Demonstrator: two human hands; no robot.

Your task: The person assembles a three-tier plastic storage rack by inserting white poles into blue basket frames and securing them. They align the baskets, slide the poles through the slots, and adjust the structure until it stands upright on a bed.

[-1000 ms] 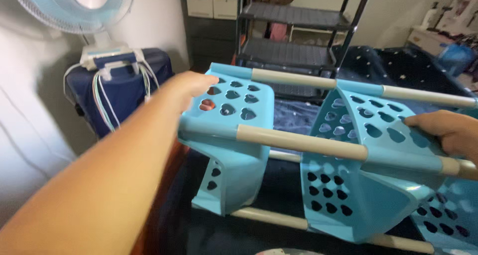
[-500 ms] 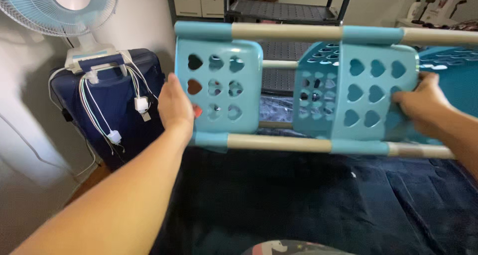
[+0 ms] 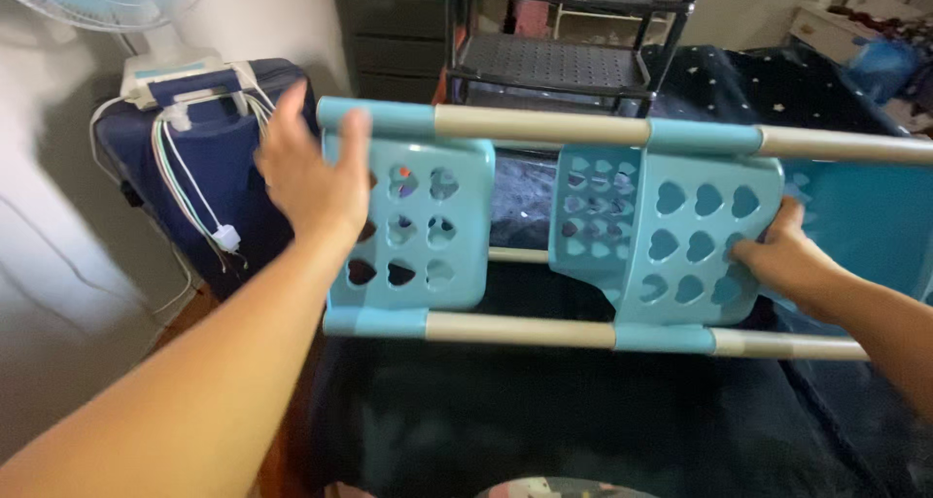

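the person holds a light blue plastic rack (image 3: 583, 236) up in the air, tipped so its heart-holed shelves face them and its pale poles run sideways. the left hand (image 3: 306, 172) lies at the left end shelf (image 3: 413, 226), palm against the edge and fingers spread over the top corner, more a flat brace than a closed clench; how firmly it grips i cannot tell. the right hand (image 3: 782, 260) clasps the edge of the middle shelf (image 3: 695, 240), fingers wrapped on the plastic.

to my eye this is the carrying or turning stage: the rack hangs over the dark bedding (image 3: 583, 420) and rests on nothing. a further move would call for both hands to work together, since the frame is long and its right end runs out of view.

room is tight. a navy suitcase (image 3: 209, 172) with white cables (image 3: 199, 202) draped on it stands just beside the left end, with a standing fan (image 3: 117, 2) above it. a black metal shelf unit (image 3: 569, 46) stands behind the top pole (image 3: 539, 124). the freest space lies toward the person, over the bed.
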